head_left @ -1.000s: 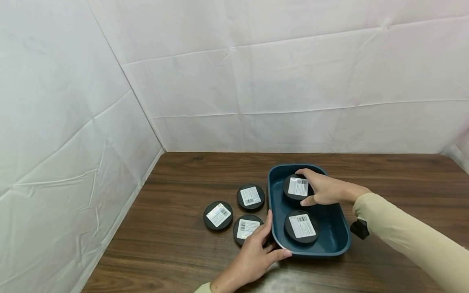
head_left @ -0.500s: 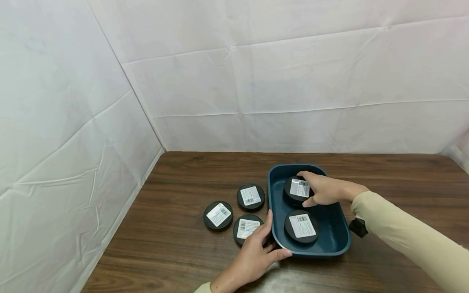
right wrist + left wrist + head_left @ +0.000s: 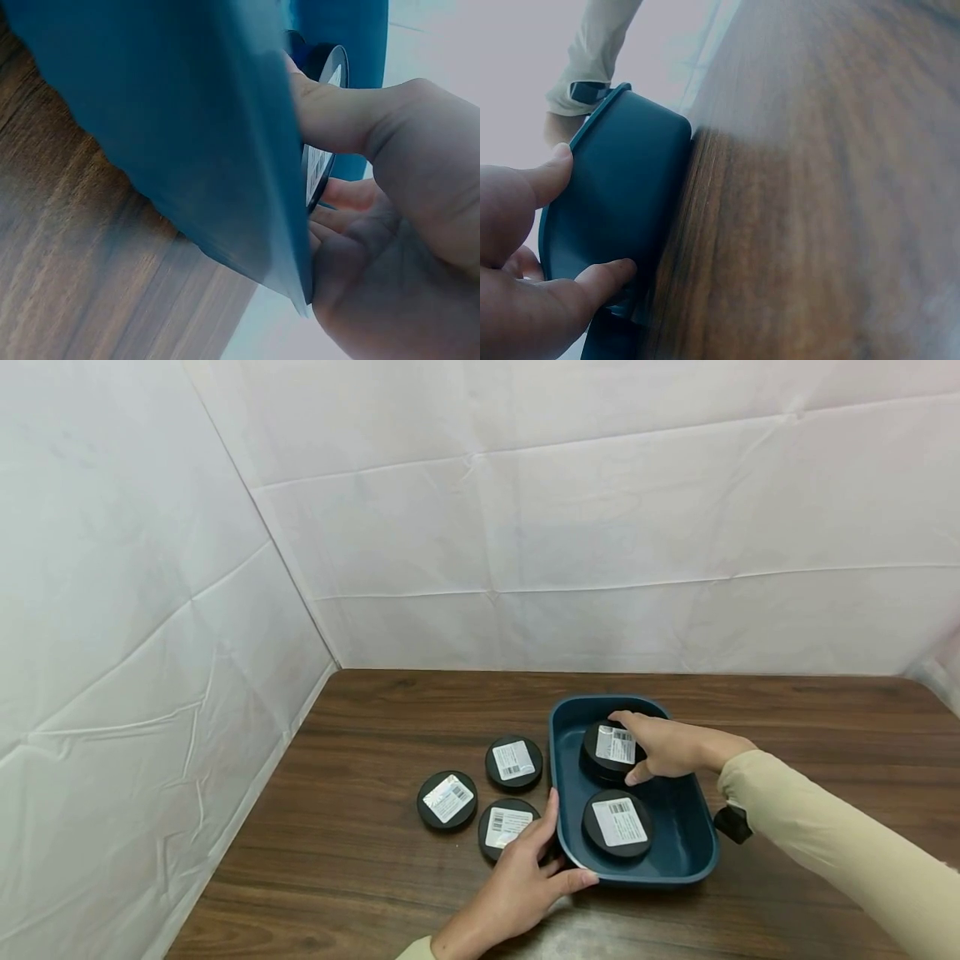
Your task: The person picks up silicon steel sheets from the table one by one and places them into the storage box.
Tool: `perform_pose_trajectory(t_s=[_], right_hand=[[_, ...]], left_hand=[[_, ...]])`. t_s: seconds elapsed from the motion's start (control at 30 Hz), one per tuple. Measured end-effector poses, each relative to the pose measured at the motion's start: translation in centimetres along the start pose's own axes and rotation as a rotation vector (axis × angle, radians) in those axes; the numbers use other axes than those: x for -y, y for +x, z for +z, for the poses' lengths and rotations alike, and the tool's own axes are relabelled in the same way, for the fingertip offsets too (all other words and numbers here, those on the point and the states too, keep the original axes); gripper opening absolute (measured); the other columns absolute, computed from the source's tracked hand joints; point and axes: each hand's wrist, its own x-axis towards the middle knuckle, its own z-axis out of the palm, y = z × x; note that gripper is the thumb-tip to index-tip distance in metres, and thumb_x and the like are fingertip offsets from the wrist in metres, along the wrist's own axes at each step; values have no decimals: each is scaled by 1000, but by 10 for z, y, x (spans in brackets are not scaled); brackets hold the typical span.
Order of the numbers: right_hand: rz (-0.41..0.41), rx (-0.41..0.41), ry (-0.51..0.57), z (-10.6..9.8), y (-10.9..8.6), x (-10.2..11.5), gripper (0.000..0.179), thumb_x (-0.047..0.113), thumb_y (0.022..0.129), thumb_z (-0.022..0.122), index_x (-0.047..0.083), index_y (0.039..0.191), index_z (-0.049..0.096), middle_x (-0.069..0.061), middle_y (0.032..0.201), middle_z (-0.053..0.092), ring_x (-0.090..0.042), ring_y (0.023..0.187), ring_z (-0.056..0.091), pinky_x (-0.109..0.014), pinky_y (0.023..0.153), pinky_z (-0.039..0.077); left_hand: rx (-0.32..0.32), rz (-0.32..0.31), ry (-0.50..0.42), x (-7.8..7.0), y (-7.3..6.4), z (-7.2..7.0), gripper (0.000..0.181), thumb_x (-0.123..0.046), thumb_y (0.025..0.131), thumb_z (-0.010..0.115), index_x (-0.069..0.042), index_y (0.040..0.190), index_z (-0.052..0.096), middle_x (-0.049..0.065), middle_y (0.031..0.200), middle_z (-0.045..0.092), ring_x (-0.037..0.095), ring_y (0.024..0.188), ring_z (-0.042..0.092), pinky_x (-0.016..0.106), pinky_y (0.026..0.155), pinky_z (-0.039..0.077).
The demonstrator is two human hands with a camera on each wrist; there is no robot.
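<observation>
A blue rectangular tray (image 3: 678,831) stands on the table, with two flat, round black containers in it, each bearing a white barcode label. The far black container (image 3: 600,752) is in my right hand (image 3: 667,747), thumb on its near side and fingers at its far edge. In the right wrist view the tray wall hides part of that hand. Nearer in the tray lies the other container (image 3: 603,847). My left hand (image 3: 517,885) holds the tray's near left corner, its thumb at the front rim and fingers along the left wall.
Three more labelled black containers lie left of the tray: a back one (image 3: 513,763), a left one (image 3: 447,802) and a near one (image 3: 491,831) partly behind my left hand. White sheeting (image 3: 600,527) borders the wooden table (image 3: 360,877) at the back and left.
My right hand and the far container have shifted slightly right and toward me within the tray. The left hand and the tray stay in place.
</observation>
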Motion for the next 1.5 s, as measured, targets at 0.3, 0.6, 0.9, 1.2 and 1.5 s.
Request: perform_pose_trajectory(t_s=[0.3, 0.6, 0.9, 1.2, 1.5], right_hand=[[0, -13, -54, 1, -1, 2, 93, 23, 89, 77, -5, 156, 18, -34, 158, 27, -53, 144, 30, -66, 113, 36], [-4, -28, -78, 2, -1, 1, 93, 22, 88, 78, -5, 155, 20, -35, 155, 31, -53, 142, 33, -66, 111, 38], [-11, -42, -69, 2, -2, -4, 94, 23, 86, 80, -4, 155, 22, -35, 153, 35, -53, 140, 37, -65, 109, 41], [-10, -47, -61, 2, -1, -3, 94, 21, 85, 81, -5, 154, 23, -34, 154, 34, -52, 140, 36, -65, 109, 40], [20, -40, -56, 2, 0, -3, 101, 22, 82, 84, -5, 156, 21, -36, 155, 30, -54, 141, 33, -66, 109, 40]], left_hand=[[-11, 9, 7, -1, -1, 0, 95, -26, 91, 73, -12, 162, 11, 21, 161, 28, 28, 146, 38, 23, 106, 48], [-6, 2, 11, -1, 1, 0, 96, -28, 91, 73, -13, 162, 10, 20, 162, 26, 28, 147, 37, 23, 106, 48], [-4, 2, 9, -2, 1, 2, 96, -28, 91, 73, -13, 162, 10, 20, 163, 25, 27, 147, 37, 22, 106, 48], [-1, -17, 3, -2, 1, 2, 96, -28, 91, 73, -15, 162, 10, 19, 164, 24, 27, 148, 36, 23, 106, 48], [6, -22, -23, 0, 2, 3, 96, -27, 91, 73, -14, 162, 10, 19, 165, 21, 28, 148, 35, 23, 106, 48]])
